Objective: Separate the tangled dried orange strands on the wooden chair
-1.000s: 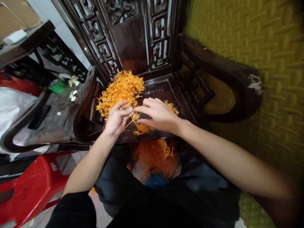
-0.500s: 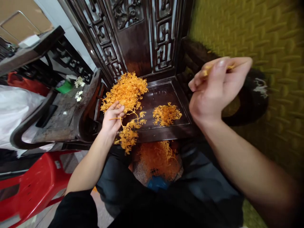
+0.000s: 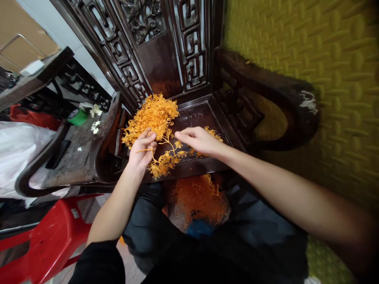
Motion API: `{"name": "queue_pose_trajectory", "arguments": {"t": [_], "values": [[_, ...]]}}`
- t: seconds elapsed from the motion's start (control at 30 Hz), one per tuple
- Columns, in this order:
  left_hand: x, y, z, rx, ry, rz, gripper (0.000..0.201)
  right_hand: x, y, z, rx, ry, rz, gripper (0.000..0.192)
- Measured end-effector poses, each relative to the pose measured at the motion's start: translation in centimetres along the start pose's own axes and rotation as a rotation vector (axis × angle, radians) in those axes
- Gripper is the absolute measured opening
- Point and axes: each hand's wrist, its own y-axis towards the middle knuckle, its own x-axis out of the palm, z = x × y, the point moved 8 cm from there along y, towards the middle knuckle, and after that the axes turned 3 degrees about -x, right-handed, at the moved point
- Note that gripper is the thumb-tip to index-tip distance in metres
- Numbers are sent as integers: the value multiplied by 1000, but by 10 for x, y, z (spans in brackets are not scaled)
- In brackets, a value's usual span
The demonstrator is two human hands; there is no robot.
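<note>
Two hands: both work over the dark carved chair seat (image 3: pixel 204 114), which serves as the landmark for all places below.
Right hand: half a second ago it is lifted high toward the yellow padded wall (image 3: pixel 310 59) with a strand pinched; now the right hand (image 3: pixel 199 140) is back down over the middle of the seat, thumb and forefinger closing toward the branching orange cluster (image 3: pixel 162 161). I cannot tell whether it already grips a strand or is empty.
Left hand: unchanged in place at the seat's front left; the left hand (image 3: pixel 142 149) is closed on the stem end of the orange cluster, which trails over the seat's front edge.
Meaning: one strand seems to have been pulled off and put aside, and the right hand looks back for another piece, so the picking apart appears to be mid-cycle.
Large pile (image 3: pixel 152 116): lies on the back left of the seat, touching the left hand's fingers.
Small pile (image 3: pixel 212 134): sits right of the seat's centre, mostly covered by the right hand.
Lower heap (image 3: pixel 198 197): below the seat's front edge, between the person's knees; its container is hidden.
Hard to make out: the right fingertips against the cluster, and where the lifted strand went.
Left of the seat: a second dark chair (image 3: pixel 74 150) and a red plastic stool (image 3: pixel 44 244), cut off by the frame.
</note>
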Motion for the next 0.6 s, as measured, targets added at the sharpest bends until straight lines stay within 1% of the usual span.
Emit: {"name": "queue_pose_trajectory", "arguments": {"t": [0.03, 0.07, 0.17, 0.2, 0.23, 0.27, 0.33, 0.37, 0.4, 0.43, 0.5, 0.53, 0.6], "values": [[-1, 1, 1, 8, 4, -3, 32, -5, 1, -2, -13, -25, 32, 37], [-3, 3, 3, 23, -1, -1, 33, -16, 3, -2, -20, -33, 100, 39], [-11, 5, 10, 83, -67, 39, 36, -56, 4, 6, -26, 53, 387, 44], [-12, 5, 11, 89, -84, 44, 36, -64, 4, 9, -27, 95, 431, 47], [-10, 5, 10, 87, -90, 37, 36, -63, 6, 12, -28, 122, 409, 47], [-8, 5, 8, 81, -88, 22, 36, -55, 8, 13, -30, 130, 315, 46], [-2, 7, 5, 88, -70, -12, 35, -22, 10, 10, -37, 96, 34, 42], [-1, 8, 5, 105, -53, -19, 35, -6, 8, 8, -42, 70, -80, 40], [-1, 10, 6, 120, -16, -20, 36, 6, 6, 5, -52, 48, -148, 38], [-3, 12, 6, 130, 54, -18, 37, 13, 5, 2, -65, 31, -168, 37], [-8, 13, 13, 181, 312, -2, 43, 14, 5, -5, -94, 19, -128, 36], [-8, 11, 20, 243, 479, 10, 48, 12, 6, -7, -102, 21, -117, 36], [-1, -2, 36, 437, 784, 17, 58, 10, 5, -8, -95, 23, -152, 36]]}}
